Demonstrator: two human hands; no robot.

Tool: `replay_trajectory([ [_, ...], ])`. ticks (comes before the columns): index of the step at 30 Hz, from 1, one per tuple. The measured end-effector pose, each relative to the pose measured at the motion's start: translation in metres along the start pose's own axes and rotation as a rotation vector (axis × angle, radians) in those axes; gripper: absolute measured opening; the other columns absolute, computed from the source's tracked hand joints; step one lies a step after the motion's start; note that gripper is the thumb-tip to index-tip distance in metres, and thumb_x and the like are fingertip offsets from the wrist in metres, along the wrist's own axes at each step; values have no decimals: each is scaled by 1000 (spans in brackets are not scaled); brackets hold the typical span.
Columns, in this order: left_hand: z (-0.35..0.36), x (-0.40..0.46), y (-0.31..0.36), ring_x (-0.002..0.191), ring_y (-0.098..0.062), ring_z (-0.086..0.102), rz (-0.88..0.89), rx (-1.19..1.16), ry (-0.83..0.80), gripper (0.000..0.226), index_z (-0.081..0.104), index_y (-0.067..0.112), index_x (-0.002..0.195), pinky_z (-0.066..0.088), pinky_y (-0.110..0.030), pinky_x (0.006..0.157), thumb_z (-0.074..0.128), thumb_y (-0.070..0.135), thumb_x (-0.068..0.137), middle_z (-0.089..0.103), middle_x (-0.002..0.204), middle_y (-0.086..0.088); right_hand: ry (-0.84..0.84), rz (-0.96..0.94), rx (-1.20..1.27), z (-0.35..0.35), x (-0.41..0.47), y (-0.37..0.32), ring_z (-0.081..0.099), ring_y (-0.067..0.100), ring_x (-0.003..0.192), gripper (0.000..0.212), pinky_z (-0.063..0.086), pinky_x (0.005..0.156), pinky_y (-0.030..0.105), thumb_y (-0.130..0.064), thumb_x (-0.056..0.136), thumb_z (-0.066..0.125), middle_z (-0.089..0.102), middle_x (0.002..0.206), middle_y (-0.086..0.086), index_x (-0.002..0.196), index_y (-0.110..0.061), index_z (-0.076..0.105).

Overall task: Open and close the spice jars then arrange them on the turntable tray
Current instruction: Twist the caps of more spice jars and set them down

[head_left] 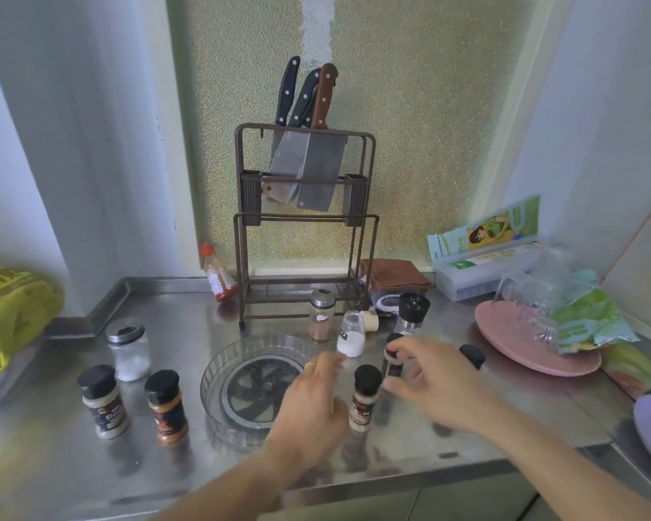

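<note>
- Right hand [435, 374], centre-right of frame: fingers curled round a dark-capped spice jar [392, 357], upright, long axis vertical; its label mostly hidden.
- Left hand [311, 398], blurred, half open, empty, over the right rim of the clear round plastic turntable tray [218, 374].
- Black-capped brown jar [364, 396] upright between the hands.

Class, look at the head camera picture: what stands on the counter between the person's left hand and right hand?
In the head view, one black-capped spice jar stands upright between the left hand and the right hand. The right hand grips a second dark-capped jar behind it.
</note>
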State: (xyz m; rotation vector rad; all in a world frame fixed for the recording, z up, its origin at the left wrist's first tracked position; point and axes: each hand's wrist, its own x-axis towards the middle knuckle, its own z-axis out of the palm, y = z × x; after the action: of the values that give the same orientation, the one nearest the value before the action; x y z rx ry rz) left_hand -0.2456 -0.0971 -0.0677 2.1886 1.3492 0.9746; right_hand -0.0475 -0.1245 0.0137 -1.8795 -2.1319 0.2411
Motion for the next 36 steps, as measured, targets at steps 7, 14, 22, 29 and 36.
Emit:
replay_trajectory([
  [7,8,107,-11,100,-31,61,-202,97,-20,30,49,12,104,46,-37,78,66,32,91,63,103,-10,46,10,-102,-41,113,15,69,18,101,29,57,92,39,-23,90,71,73,116,2,118,-15,70],
  [14,55,143,-36,107,-27,63,-292,149,-61,50,50,13,118,49,-34,85,72,43,84,67,114,-6,-294,-54,-537,3,211,18,61,37,86,9,47,69,37,7,87,58,61,94,17,93,-1,58],
  [22,74,152,-45,105,-23,65,-358,66,-11,49,53,18,121,49,-31,84,74,42,83,68,113,-2,-373,-49,-620,45,240,26,66,40,100,20,42,69,35,3,86,63,65,108,22,106,1,63],
  [29,53,142,-31,95,-21,64,-364,-43,71,37,58,25,111,46,-29,74,71,35,78,70,103,3,-237,-100,-582,14,228,16,62,37,91,18,42,68,36,-3,79,64,61,102,18,89,-12,51],
  [36,12,119,3,95,-10,63,-266,-210,190,47,60,35,111,52,-27,79,77,47,69,67,102,14,-181,-225,-207,-75,171,-13,60,13,100,50,54,89,34,-13,70,83,55,113,-6,115,-28,67],
])
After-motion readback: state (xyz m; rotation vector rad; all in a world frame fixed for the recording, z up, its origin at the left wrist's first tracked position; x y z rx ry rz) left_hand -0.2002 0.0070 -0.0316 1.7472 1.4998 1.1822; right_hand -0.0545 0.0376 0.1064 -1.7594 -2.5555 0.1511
